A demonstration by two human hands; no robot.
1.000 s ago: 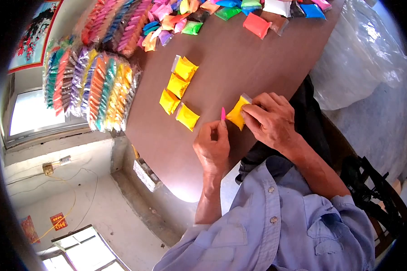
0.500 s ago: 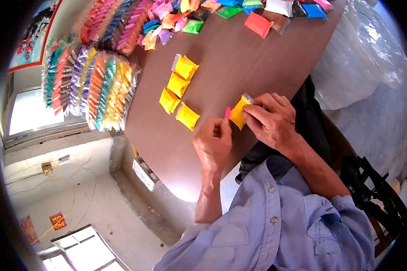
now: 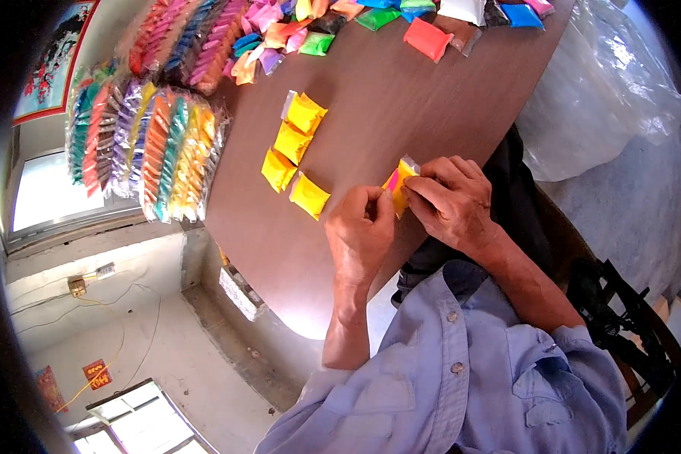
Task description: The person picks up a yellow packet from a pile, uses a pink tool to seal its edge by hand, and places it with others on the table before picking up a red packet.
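My right hand (image 3: 454,200) pinches a small yellow packet (image 3: 403,198) by its side, near the table's front edge. The packet has a clear strip at its top end. Close beside it, my left hand (image 3: 362,227) is closed with thumb and fingertips together on a small pink piece (image 3: 393,180), which lies against the packet's yellow face. What kind of thing the pink piece is, I cannot make out. Left of my hands, several more yellow packets (image 3: 293,142) lie on the brown table (image 3: 386,106), three in a slanting row and one (image 3: 309,197) nearer to me.
Bundles of colourful packets in clear bags (image 3: 159,151) stand at the table's left edge. Loose packets of many colours, among them a red one (image 3: 427,40), lie along the far side. A large clear plastic bag (image 3: 598,98) hangs at the right. A black chair part (image 3: 620,325) is beside me.
My left hand has moved slightly right and up, bringing the pink piece from beside the yellow packet onto its face. My right hand keeps its hold on the packet.
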